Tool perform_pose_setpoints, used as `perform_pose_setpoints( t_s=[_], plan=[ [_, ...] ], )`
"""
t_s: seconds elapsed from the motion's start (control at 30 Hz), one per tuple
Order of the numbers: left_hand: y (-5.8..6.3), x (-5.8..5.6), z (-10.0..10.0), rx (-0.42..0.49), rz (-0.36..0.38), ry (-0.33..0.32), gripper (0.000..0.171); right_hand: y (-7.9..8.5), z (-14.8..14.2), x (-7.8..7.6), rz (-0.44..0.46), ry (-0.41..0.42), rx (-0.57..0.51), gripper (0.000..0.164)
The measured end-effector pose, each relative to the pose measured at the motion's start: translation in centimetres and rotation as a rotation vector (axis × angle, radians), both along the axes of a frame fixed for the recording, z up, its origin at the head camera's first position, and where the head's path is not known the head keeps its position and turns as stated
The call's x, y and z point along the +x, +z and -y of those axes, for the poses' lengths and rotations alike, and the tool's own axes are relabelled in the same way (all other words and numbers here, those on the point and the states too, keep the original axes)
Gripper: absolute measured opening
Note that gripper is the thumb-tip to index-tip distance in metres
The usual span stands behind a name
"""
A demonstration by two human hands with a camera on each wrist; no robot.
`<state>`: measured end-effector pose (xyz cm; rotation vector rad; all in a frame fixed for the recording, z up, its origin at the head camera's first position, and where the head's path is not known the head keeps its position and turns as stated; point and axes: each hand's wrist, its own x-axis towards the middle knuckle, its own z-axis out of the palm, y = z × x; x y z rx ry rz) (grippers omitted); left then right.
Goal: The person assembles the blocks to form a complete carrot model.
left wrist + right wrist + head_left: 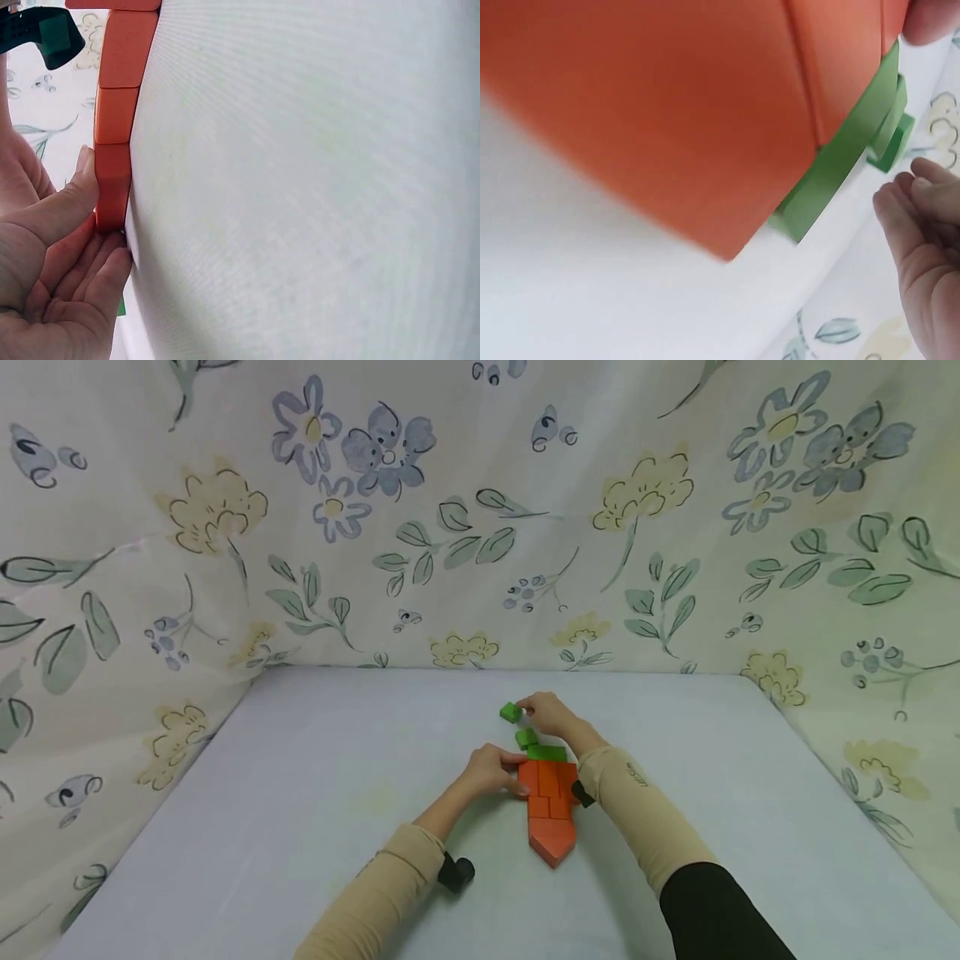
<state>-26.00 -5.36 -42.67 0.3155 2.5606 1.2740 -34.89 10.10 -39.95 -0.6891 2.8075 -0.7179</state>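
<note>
On the white table, orange blocks (pixel 549 806) lie together in a long shape with a pointed near end. A flat green block (pixel 547 752) touches the far end. Beyond it lie a small green block (pixel 527 739) and a farther green block (pixel 511 712). My left hand (pixel 491 770) holds the upper left orange block (pixel 112 184), thumb and fingers around its corner. My right hand (pixel 549 714) is beside the farthest green block, fingers bent. In the right wrist view, its fingertips (pixel 885 199) show nothing between them and stand slightly apart from the green blocks.
Both forearms wear beige sleeves with a black wrist camera (pixel 455 872) on each. A floral cloth (pixel 465 543) hangs behind the table and along its sides. The white tabletop (pixel 337 760) spreads around the blocks.
</note>
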Motion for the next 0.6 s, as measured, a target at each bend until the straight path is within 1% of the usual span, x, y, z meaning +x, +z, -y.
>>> perform_pose_setpoints(
  t_s=[0.17, 0.3, 0.37, 0.43, 0.53, 0.6],
  plan=[
    [-0.4, 0.2, -0.2, 0.007, -0.009, 0.006, 0.051, -0.7, 1.3, -0.5, -0.027, 0.075, 0.077, 0.048],
    [-0.8, 0.3, -0.5, 0.024, 0.000, 0.004, 0.050, -1.3, 1.4, -0.9, -0.030, 0.100, 0.180, 0.051],
    [-0.8, 0.3, -0.5, 0.020, -0.009, 0.007, 0.050, -1.4, 1.3, -1.0, -0.066, 0.111, 0.228, 0.047],
    [-0.7, 0.3, -0.5, 0.017, -0.013, 0.009, 0.050, -1.2, 1.1, -1.1, -0.103, 0.112, 0.247, 0.042],
    [-0.3, 0.4, -0.3, 0.008, -0.016, 0.007, 0.051, -0.7, 0.4, -1.2, -0.148, 0.110, 0.244, 0.033],
    [0.0, 0.4, -0.1, 0.008, -0.015, 0.004, 0.051, -0.3, -0.3, -1.2, -0.149, 0.099, 0.224, 0.027]
  ],
)
